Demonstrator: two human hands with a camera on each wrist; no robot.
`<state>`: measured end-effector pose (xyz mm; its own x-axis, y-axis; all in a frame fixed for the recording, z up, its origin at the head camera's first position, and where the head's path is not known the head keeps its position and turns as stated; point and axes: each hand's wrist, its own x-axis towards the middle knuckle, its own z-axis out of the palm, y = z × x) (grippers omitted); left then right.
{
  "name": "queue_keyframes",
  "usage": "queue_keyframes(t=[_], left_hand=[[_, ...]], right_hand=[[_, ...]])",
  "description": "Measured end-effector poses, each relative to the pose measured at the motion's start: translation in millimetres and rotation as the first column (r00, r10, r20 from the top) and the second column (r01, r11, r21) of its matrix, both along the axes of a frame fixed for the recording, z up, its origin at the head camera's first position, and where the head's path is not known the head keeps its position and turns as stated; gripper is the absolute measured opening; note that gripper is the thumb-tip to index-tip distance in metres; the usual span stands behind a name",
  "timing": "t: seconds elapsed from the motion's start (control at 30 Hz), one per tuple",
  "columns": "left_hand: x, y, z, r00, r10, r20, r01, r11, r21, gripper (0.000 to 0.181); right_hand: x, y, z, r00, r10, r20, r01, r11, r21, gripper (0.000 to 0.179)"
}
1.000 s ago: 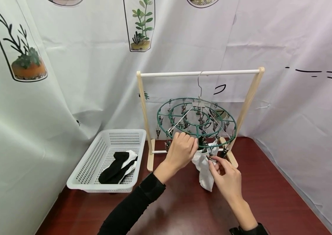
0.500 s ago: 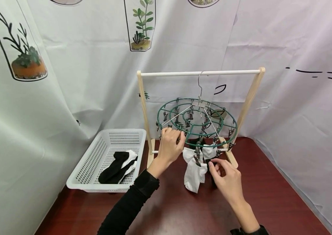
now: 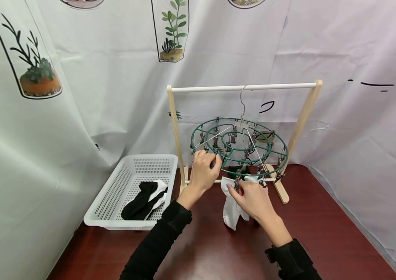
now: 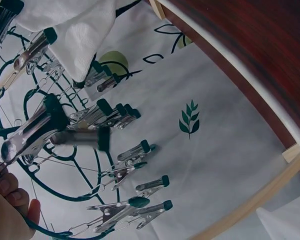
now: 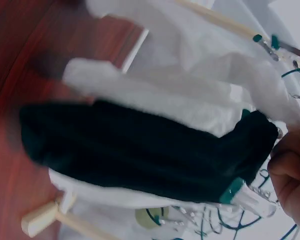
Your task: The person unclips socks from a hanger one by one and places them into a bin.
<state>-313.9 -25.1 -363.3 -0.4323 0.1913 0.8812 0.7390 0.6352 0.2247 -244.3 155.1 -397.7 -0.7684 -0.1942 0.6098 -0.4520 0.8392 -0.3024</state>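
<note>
The left hand (image 3: 203,171) grasped the green hanger (image 3: 241,125); right of that grip, the right hand (image 3: 255,197) was at a clip (image 3: 237,182) above a white sock (image 3: 231,212), pinching or not I couldn't tell.

Socks (image 3: 231,212) obstruct below the green ring (image 3: 254,175); room flanks the hook (image 3: 241,97) above.

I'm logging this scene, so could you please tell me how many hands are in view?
2: the left hand grips the green hanger; the right hand is by a hanging white sock.
</note>
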Motion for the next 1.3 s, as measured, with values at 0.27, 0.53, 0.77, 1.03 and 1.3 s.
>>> queue_keyframes(t=[0.27,0.53,0.77,1.03,1.3], left_hand=[[3.5,0.3,2.0,0.999,0.035,-0.001,-0.035,0.998,-0.055,0.044],[12.0,2.9,0.8,0.997,0.023,-0.067,-0.019,0.998,0.059,0.030],[55.4,12.4,-27.9,0.980,-0.200,-0.019,0.197,0.941,0.274,0.009],[75.2,24.7,-82.6,0.603,-0.356,0.714,0.121,0.925,0.360,0.029],[66.8,13.9,-95.0,0.291,-0.473,0.832,0.192,0.881,0.433,0.068]], right_hand=[[0.4,-1.4,-3.0,0.982,0.165,0.093,-0.155,0.982,-0.108,0.050],[-0.1,1.3,-0.3,0.975,0.194,0.109,-0.176,0.972,-0.156,0.049],[-1.0,3.2,-2.6,0.980,0.169,0.104,-0.154,0.978,-0.139,0.049],[-0.1,5.0,-3.8,0.973,0.204,0.109,-0.179,0.963,-0.201,0.044],[-3.8,10.2,-10.6,0.978,0.172,0.114,-0.144,0.965,-0.221,0.037]])
